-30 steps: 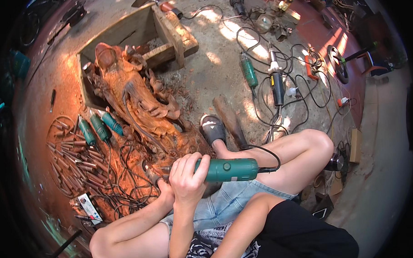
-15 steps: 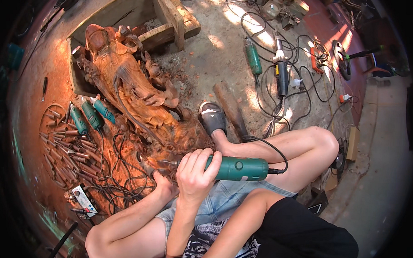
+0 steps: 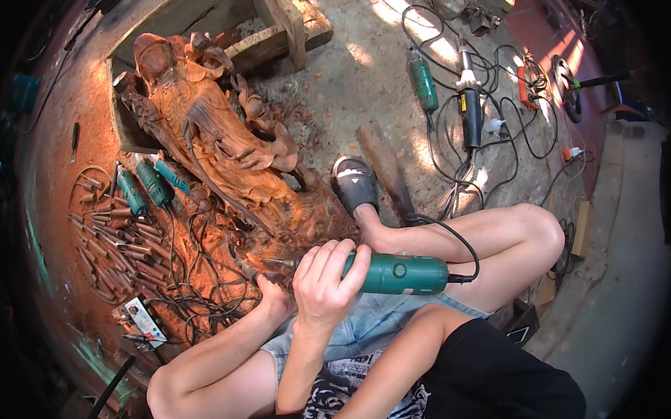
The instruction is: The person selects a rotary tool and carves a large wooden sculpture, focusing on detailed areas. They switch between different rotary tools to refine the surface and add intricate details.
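My left hand [image 3: 325,285] is wrapped round the front of a green corded die grinder [image 3: 404,273], held level across my lap. Its tip points left, at the near end of a carved wooden figure [image 3: 222,132], but I cannot tell whether it touches the wood. The figure is reddish brown, with robe-like folds, and lies slanting away to the far left. From the grinder's right end a black cord loops over my leg. My right forearm [image 3: 400,370] bends back toward my body and leaves at the lower edge, so the right hand is out of sight.
Several loose bits [image 3: 122,246] lie in reddish dust on the left, beside green grinders [image 3: 153,182] and a white control box [image 3: 146,322]. A wooden crate [image 3: 288,26] stands behind the figure. Tangled cords surround a black-and-silver power tool [image 3: 470,109] at far right.
The whole view has shifted slightly, so most things sit a little further right. My left hand keeps the same hold on the die grinder.
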`<move>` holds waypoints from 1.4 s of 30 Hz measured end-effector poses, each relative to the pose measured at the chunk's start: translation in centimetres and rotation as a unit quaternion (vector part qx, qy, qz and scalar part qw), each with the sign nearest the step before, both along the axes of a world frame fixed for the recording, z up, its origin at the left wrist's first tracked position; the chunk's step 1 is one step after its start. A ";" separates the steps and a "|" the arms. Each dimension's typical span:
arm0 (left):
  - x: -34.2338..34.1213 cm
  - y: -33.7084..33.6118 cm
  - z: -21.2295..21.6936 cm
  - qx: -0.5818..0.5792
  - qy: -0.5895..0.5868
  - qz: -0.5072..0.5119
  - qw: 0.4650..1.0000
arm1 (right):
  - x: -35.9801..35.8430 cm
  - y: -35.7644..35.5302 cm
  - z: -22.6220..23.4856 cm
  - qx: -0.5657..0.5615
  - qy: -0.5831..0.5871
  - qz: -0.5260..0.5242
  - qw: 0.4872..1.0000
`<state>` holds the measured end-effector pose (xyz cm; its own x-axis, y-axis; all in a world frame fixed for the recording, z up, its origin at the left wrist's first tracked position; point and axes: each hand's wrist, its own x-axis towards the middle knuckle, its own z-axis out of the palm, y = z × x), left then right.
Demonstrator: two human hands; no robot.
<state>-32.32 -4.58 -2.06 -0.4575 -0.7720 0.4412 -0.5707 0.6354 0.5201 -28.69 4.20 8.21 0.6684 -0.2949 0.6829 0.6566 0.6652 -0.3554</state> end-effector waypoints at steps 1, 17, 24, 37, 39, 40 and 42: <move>0.0 -0.1 0.1 -0.001 -0.001 0.001 1.000 | -0.1 -0.2 -0.1 -0.002 0.003 -0.004 1.000; 1.5 -1.4 1.0 -0.050 0.057 -0.009 0.997 | -27.6 -10.5 1.6 -0.339 0.660 -0.357 0.567; -1.4 -1.7 -0.1 -0.011 0.128 -0.078 0.989 | -31.2 -6.0 -1.5 -0.052 0.610 -0.274 0.741; -4.2 -3.6 -1.4 0.042 0.198 -0.083 0.976 | -34.6 -4.1 -5.2 0.022 0.527 -0.408 0.745; -4.4 -3.8 -1.4 0.045 0.201 -0.067 0.976 | -35.2 -5.1 -5.3 0.012 0.529 -0.400 0.749; -4.5 -3.9 -1.4 0.047 0.205 -0.061 0.976 | -35.8 -5.7 -5.2 0.002 0.532 -0.389 0.752; -4.4 -4.0 -1.3 0.059 0.212 -0.037 0.975 | -36.9 -7.8 -5.1 -0.026 0.528 -0.338 0.778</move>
